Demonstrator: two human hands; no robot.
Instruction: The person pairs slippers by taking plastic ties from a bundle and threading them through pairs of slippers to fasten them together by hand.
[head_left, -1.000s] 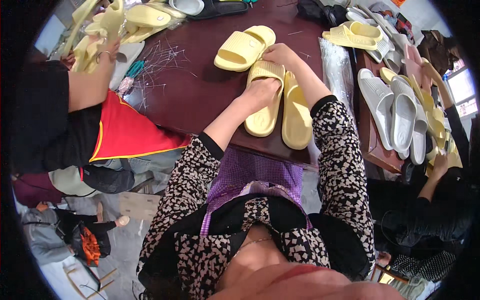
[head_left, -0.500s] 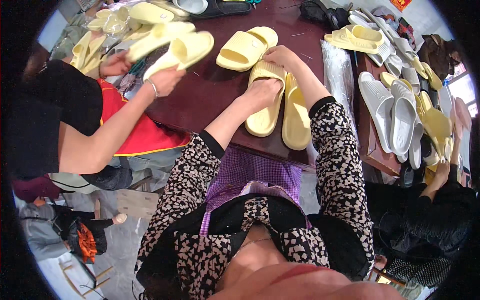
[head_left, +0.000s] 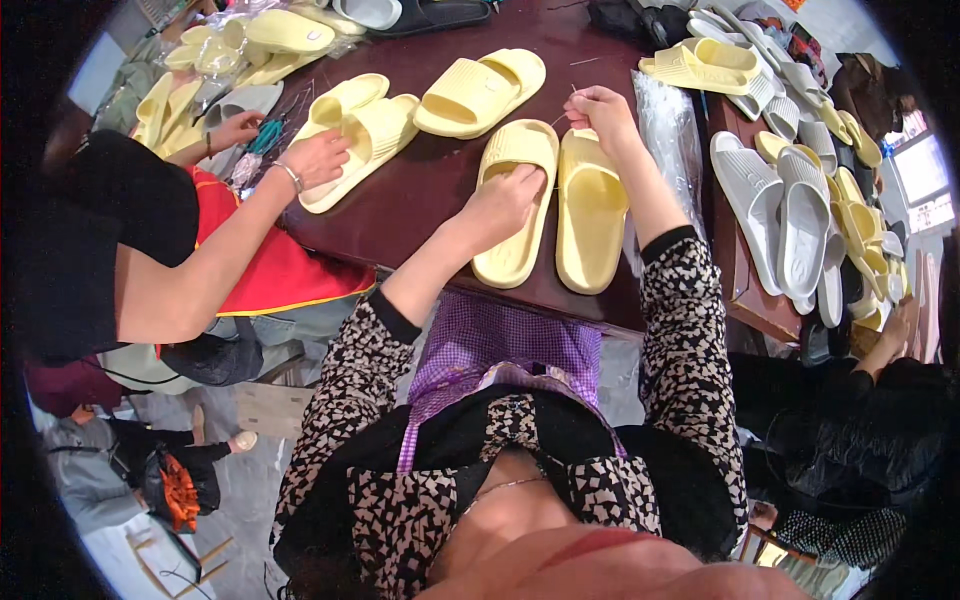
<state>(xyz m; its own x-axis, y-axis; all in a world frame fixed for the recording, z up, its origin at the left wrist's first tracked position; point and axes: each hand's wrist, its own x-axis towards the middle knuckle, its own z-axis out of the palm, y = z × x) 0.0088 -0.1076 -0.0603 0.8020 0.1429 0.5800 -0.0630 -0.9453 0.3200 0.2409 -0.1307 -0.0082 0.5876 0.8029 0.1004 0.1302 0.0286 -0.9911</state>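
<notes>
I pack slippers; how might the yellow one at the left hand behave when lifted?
The yellow slipper looks light for its size, its thick sole resembling foam. It probably bends slightly but keeps shape: its strap stands arched. Lying flat, it's unlikely to roll.

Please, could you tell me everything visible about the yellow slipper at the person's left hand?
The yellow slipper looks like foam or plastic: a sole with raised rim and a wide ribbed strap. It lies sole-down on the dark red table, heel toward the near edge, close beside another yellow slipper. The left-hand grip reaches into it at the strap's opening.
</notes>
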